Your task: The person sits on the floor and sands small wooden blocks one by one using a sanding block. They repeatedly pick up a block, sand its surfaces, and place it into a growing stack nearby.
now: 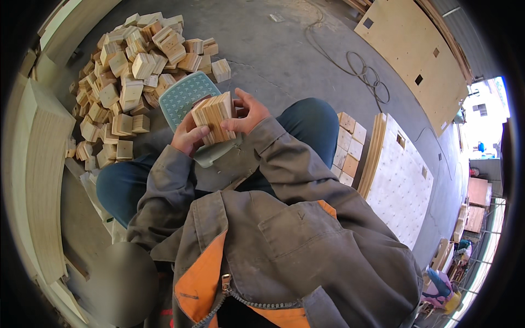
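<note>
**Stack of wood blocks squared between both hands**

You sat with your knees apart and held a stack of wood blocks (214, 116) over your lap, close enough to see its edges. Your left hand (188, 136) cupped the stack from below and behind, fingers curled tight against it. Your right hand (249, 113) pressed its other side, thumb and fingers closed on the blocks, so the pieces stayed flush. Just beyond the stack stood a teal plastic stool (183, 98), within reach. Past the stool lay a loose heap of blocks (128, 76) on the concrete floor (284, 54). Right of the stack, neat rows of blocks (347, 147) leaned by a pale board (402, 186).
</note>
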`<act>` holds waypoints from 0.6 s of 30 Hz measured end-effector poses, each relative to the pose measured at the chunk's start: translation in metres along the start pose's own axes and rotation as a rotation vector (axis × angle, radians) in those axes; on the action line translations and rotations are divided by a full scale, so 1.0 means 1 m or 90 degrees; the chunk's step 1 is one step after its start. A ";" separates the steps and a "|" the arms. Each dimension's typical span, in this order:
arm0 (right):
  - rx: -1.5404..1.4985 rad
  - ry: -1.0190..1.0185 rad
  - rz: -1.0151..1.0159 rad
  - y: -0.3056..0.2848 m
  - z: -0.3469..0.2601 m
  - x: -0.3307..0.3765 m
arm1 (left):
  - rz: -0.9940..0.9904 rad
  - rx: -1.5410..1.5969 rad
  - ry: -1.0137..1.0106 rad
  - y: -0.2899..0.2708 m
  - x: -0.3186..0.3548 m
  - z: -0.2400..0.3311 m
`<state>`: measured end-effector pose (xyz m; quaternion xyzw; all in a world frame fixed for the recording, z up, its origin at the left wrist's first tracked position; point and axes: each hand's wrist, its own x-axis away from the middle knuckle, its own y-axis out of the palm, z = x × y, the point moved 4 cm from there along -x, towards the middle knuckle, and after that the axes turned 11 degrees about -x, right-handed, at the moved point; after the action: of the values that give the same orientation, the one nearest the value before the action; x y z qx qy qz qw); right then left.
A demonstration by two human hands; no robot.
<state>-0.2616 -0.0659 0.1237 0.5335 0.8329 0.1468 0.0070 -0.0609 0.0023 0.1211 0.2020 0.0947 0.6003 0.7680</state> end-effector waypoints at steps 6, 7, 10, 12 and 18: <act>-0.128 -0.056 0.118 -0.029 -0.028 -0.014 | 0.244 -0.020 -0.063 -0.062 0.003 -0.030; -0.138 -0.065 0.146 -0.040 -0.040 -0.010 | 0.274 -0.007 -0.069 -0.070 0.000 -0.038; -0.180 -0.152 0.196 -0.078 -0.076 -0.003 | 0.314 0.045 -0.085 -0.088 -0.004 -0.050; -0.236 -0.178 0.207 -0.100 -0.098 0.004 | 0.345 0.048 -0.101 -0.098 -0.005 -0.050; -0.397 -0.136 0.325 -0.178 -0.102 0.028 | 0.371 -0.032 -0.146 -0.099 -0.014 -0.063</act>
<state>-0.4482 -0.1342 0.1805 0.7075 0.5840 0.3331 0.2177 -0.0015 -0.0179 0.0213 0.2684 -0.0695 0.7705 0.5740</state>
